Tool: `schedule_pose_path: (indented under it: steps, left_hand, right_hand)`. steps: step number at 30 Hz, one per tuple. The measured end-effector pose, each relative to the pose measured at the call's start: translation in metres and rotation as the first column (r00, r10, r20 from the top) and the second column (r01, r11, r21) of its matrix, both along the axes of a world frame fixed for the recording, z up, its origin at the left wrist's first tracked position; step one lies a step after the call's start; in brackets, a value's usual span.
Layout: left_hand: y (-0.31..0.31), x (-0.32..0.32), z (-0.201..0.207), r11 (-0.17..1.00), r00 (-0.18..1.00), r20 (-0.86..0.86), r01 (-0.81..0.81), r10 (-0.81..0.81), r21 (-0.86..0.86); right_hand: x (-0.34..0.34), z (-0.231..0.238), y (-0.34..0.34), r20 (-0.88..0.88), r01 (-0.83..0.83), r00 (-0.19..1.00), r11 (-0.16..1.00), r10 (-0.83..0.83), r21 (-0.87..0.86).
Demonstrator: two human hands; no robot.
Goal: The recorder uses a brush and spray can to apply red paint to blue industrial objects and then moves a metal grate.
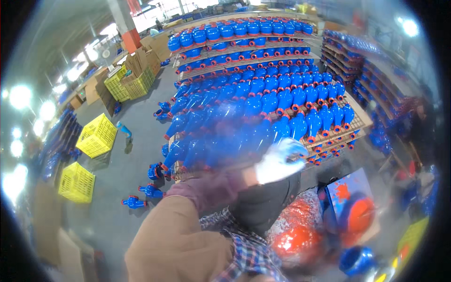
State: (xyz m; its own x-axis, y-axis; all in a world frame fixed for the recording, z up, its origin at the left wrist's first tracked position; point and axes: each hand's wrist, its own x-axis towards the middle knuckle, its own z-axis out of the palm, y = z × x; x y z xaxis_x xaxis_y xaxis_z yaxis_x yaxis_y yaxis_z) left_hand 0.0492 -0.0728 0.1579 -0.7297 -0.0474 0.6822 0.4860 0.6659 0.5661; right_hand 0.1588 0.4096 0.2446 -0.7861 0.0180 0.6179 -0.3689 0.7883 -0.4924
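My left hand (280, 161), in a white glove, reaches across from a tan sleeve with a maroon cuff. Its fingers curl round at the near edge of a rack (353, 123) of glossy blue valve bodies (297, 126) with red flanged ends. A bit of blue shows between the fingers, but I cannot make out what they hold. Left of the hand, the valve bodies are hazy and smeared. My right hand is not in view. Below the glove lies a plastic-covered mass wet with red paint (297, 238).
A red-spattered panel (345, 193) and a blurred red rounded thing (361, 215) are at lower right, above a blue cylindrical part (357, 260). Yellow crates (97, 135) and loose blue valve bodies (134, 202) lie on the floor at left. More loaded racks (347, 56) stand at right.
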Motion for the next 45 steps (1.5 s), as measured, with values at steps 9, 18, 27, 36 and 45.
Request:
schedule_pose_path:
  steps: [9,18,27,36,45]
  left_hand:
    - [0.186,0.024,-0.05,-0.339,-0.235,-0.414,-0.303,-0.88,0.891]
    - [0.145,0.009,-0.061,-0.397,-0.173,-0.443,-0.243,-0.88,0.885]
    - [0.131,0.015,-0.029,-0.083,-0.061,-0.127,-0.477,-0.99,0.875]
    - [0.13,0.018,-0.062,-0.168,-0.018,-0.202,-0.484,-0.979,0.859]
    - [0.153,0.017,-0.119,-0.186,-0.078,-0.281,-0.578,-0.957,0.795]
  right_hand:
    - [-0.01,0.039,-0.087,-0.254,-0.257,0.879,0.851,0.403,0.458]
    - [-0.046,-0.023,-0.11,0.21,-0.022,0.934,0.636,0.288,-0.772]
    - [0.017,-0.113,-0.088,0.096,0.132,0.986,-0.28,0.139,-0.951]
    - [0.045,-0.163,-0.1,0.112,0.127,0.99,-0.197,0.089,-0.972]
    - [0.06,-0.167,-0.143,-0.027,0.287,0.958,0.949,-0.286,0.127]
